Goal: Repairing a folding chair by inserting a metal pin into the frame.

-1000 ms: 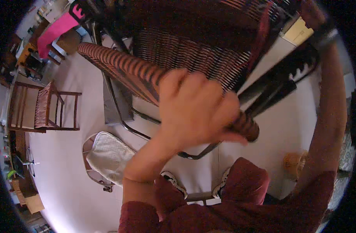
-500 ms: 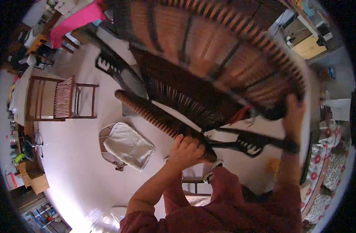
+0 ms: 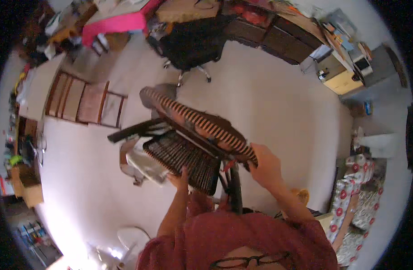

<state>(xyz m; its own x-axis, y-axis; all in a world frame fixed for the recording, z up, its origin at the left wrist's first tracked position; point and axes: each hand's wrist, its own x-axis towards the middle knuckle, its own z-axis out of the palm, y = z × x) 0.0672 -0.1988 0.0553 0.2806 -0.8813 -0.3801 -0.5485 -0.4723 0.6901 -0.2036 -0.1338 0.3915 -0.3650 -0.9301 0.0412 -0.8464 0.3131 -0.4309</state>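
I hold a dark woven wicker chair (image 3: 188,135) tilted in the air in front of me, its striped rolled edge running from upper left to lower right. My left hand (image 3: 178,179) grips the underside of the woven seat near its lower edge. My right hand (image 3: 266,165) is closed around the end of the striped rolled rim at the right. Dark frame legs (image 3: 234,189) hang down between my arms. My red sleeves fill the bottom of the view.
A wooden slatted chair (image 3: 82,100) stands at the left. A white bag or cloth (image 3: 141,164) lies on the pale floor under the held chair. A black office chair (image 3: 193,45), dark cabinets (image 3: 278,38) and cluttered tables line the far side. Patterned boxes (image 3: 355,198) sit at right.
The wicker chair has swung down and away from my face, now lower and smaller in view. My left hand moved from the striped rim to the seat's underside; my right hand took the rim's end.
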